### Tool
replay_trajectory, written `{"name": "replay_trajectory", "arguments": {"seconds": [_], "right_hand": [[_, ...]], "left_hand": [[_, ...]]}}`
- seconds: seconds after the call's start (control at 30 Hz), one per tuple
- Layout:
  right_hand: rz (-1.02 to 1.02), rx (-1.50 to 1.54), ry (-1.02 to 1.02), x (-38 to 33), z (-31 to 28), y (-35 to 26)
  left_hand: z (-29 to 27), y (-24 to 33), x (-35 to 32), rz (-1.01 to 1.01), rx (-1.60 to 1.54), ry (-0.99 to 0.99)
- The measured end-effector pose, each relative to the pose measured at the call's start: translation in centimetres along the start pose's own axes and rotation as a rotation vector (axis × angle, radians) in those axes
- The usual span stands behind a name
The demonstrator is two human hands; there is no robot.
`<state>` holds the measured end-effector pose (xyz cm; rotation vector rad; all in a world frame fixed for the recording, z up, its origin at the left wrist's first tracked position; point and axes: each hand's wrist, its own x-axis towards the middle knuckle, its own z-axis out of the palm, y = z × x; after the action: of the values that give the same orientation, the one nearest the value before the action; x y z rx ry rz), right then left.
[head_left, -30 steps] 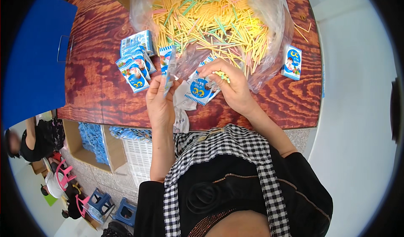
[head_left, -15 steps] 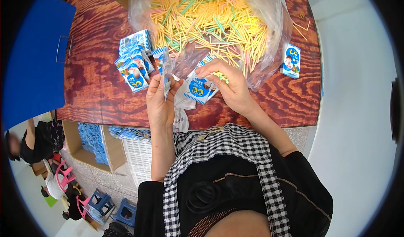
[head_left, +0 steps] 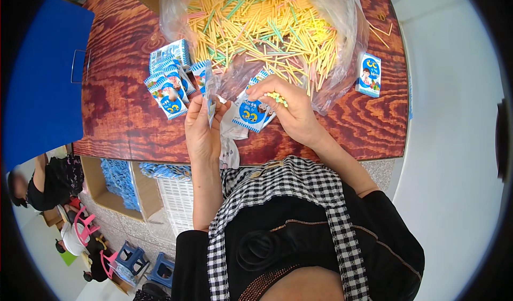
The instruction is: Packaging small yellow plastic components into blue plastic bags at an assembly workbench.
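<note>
The slim blue-and-white printed packet (head_left: 210, 90) pinched in my left fingers (head_left: 195, 108) has turned closer to edge-on, so less of its front shows. Just right of it, my right fingers (head_left: 262, 89) have stayed curled around a bundle of pale yellow-green sticks (head_left: 277, 99), near the loose yellow, green and pink sticks (head_left: 267, 23) heaped on the far reddish wood-grain tabletop (head_left: 133, 130).

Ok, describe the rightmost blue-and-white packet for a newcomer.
On the red-brown wood-grain table, find the clear plastic bag of mostly yellow sticks. Right of it lies the blue-and-white rectangular packet, alone, unlike the overlapping packets at left.
</note>
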<state>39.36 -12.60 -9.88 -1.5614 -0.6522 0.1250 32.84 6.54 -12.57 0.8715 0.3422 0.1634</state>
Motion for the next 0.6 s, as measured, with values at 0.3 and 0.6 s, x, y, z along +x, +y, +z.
{"name": "replay_trajectory", "arguments": {"seconds": [0.3,0.6], "right_hand": [[-0.011,-0.003,-0.009,0.1,0.1,-0.2],[0.328,0.739,0.221,2.1,-2.3,-0.4]], "left_hand": [[0.0,0.0,-0.3,0.025,0.06,0.028],[1.8,-0.7,-1.5,0.42,0.987,-0.203]]}}
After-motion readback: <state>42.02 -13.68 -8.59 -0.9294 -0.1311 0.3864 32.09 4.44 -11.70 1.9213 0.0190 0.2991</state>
